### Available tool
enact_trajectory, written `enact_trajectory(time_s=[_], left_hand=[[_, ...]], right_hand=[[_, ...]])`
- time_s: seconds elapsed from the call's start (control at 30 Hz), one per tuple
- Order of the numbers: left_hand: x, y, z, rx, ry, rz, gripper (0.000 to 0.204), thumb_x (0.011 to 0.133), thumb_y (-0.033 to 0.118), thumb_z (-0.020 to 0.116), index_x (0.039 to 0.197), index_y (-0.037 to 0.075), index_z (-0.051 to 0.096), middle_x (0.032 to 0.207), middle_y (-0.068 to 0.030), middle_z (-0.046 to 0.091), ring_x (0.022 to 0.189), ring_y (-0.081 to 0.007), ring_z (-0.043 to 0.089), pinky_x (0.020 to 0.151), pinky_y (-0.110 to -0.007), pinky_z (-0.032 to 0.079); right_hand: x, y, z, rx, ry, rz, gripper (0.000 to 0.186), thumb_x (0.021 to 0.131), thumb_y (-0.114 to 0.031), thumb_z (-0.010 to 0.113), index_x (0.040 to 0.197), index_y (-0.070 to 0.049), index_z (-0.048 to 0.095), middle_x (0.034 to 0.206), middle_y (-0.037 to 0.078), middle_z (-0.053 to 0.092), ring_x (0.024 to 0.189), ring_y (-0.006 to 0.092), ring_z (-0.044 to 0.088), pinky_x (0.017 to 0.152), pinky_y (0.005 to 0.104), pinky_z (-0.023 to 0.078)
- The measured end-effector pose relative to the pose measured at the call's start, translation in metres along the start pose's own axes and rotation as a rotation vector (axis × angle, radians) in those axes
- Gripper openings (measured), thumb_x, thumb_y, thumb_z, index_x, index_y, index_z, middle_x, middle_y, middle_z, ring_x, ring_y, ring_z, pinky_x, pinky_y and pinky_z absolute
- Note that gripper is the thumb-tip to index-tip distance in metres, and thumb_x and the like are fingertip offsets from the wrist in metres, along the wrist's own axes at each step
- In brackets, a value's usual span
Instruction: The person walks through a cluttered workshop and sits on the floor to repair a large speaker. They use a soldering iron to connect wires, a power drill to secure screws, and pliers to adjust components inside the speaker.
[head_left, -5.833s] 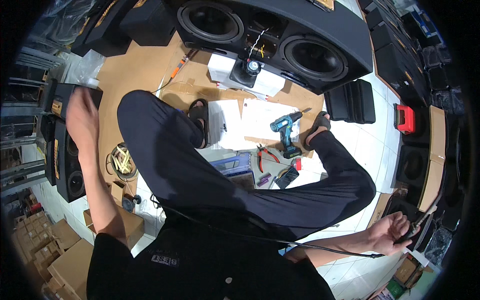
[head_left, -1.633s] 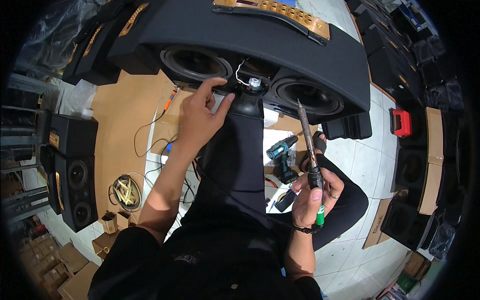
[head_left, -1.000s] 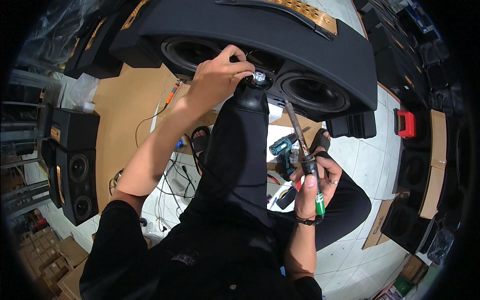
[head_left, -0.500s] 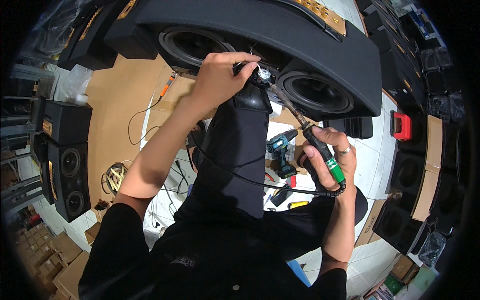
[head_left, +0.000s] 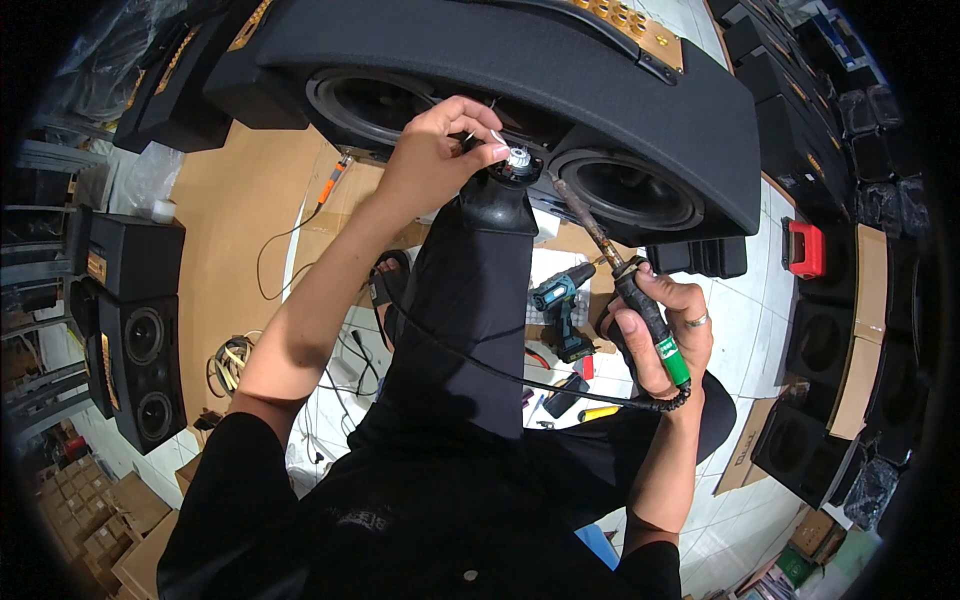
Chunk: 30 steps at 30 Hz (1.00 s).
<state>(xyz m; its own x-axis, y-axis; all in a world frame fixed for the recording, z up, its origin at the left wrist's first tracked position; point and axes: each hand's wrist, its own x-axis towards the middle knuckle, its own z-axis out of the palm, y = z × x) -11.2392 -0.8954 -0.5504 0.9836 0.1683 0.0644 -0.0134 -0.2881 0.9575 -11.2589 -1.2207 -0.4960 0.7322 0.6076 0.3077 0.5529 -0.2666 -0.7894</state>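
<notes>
A black flared part (head_left: pixel 497 208), by its look a speaker horn, stands on my raised knee. At its upper end sits a small silver-white round piece (head_left: pixel 519 158). Thumb and fingers of my left hand (head_left: pixel 425 160) are pinched on a thin white wire (head_left: pixel 499 136) beside that round piece. A soldering iron (head_left: pixel 600 240) with a worn metal shaft and a green handle end is gripped in my right hand (head_left: pixel 668 335). Its tip points up and left, a short gap to the right of the round piece. The iron's black cord (head_left: pixel 520 380) loops across my leg.
A large black speaker cabinet (head_left: pixel 480 60) with two round woofers lies just beyond my knee. On the floor are a cordless drill (head_left: pixel 563 308), an orange-handled soldering iron (head_left: pixel 332 182) and a coil of cable (head_left: pixel 230 365). More speakers (head_left: pixel 145 335) stand left; a red case (head_left: pixel 802 248) right.
The soldering iron's tip has drawn away from the round piece, toward the right. My left hand has shifted slightly left, still pinching the wire. The view has moved a little.
</notes>
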Motion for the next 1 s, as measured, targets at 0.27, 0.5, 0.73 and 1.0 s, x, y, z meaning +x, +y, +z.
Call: enact_trajectory(time_s=[0.27,0.5,0.73,1.0], left_hand=[[-0.003,-0.01,0.004,-0.078,0.078,0.025,0.026,0.087,0.007,0.076,0.098,0.005,0.052,0.098,-0.0044,0.071,0.09,-0.0079,0.064,0.074,-0.022,0.051],[-0.028,-0.008,-0.003,0.123,0.056,-0.08,0.026,0.081,0.01,0.083,0.09,0.004,0.059,0.08,0.0032,0.056,0.076,-0.0054,0.052,0.068,-0.021,0.042],[-0.026,-0.004,0.005,0.217,0.173,0.089,0.025,0.085,0.008,0.078,0.11,0.006,0.073,0.082,0.0029,0.057,0.074,-0.0068,0.05,0.071,-0.019,0.042],[-0.035,0.031,-0.038,0.559,0.052,0.281,0.024,0.087,0.008,0.073,0.111,0.009,0.074,0.098,-0.0096,0.071,0.086,-0.0234,0.069,0.073,-0.031,0.053]], right_hand=[[-0.002,0.0,0.001,0.019,0.072,0.004,0.029,0.085,-0.01,0.075,0.108,-0.003,0.059,0.082,0.009,0.072,0.078,0.021,0.07,0.1,0.038,0.043],[-0.003,-0.002,-0.003,-0.022,0.061,-0.031,0.031,0.085,-0.01,0.076,0.109,-0.002,0.058,0.083,0.011,0.071,0.077,0.0211,0.07,0.081,0.0329,0.051],[-0.002,-0.003,-0.004,-0.018,0.057,-0.072,0.032,0.084,-0.007,0.076,0.11,-0.001,0.057,0.083,0.013,0.071,0.075,0.0201,0.07,0.067,0.0289,0.051],[-0.008,-0.004,-0.008,0.034,0.082,-0.039,0.032,0.083,-0.006,0.077,0.109,0.0,0.058,0.084,0.015,0.071,0.076,0.0218,0.07,0.069,0.0307,0.052]])
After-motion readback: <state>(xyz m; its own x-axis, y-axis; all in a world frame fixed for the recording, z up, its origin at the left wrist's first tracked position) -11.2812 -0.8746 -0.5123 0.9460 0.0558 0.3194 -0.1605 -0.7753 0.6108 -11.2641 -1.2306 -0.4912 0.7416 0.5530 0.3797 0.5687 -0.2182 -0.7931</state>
